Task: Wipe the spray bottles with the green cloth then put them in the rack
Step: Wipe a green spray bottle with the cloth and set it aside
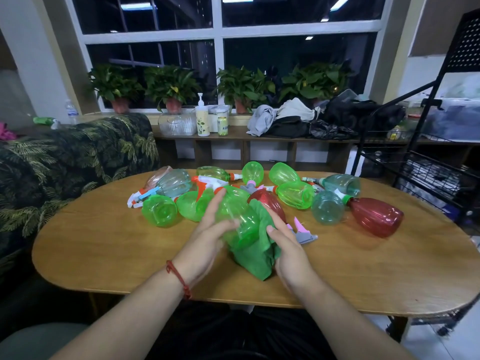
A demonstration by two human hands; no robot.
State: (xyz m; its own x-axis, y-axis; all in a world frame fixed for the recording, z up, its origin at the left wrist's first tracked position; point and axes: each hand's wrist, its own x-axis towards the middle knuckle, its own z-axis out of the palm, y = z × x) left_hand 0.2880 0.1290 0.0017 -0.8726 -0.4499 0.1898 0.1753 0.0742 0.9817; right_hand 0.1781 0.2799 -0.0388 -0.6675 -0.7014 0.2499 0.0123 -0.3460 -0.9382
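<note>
A green spray bottle (237, 216) lies tilted above the wooden table (104, 245), its base toward me. My left hand (207, 235) holds its left side, fingers spread along the plastic. My right hand (285, 245) grips the green cloth (255, 255) and presses it against the bottle's right side and underside. Behind lie several more spray bottles: green ones (159, 210), pale blue ones (327, 207) and a red one (375, 216). A second red bottle (267, 200) is partly hidden behind the cloth.
A black wire rack (426, 175) stands to the right of the table. A loose grey and pink spray head (304, 232) lies beside my right hand. A leaf-patterned sofa (65, 165) is on the left. A shelf with plants, clothes and containers runs under the window.
</note>
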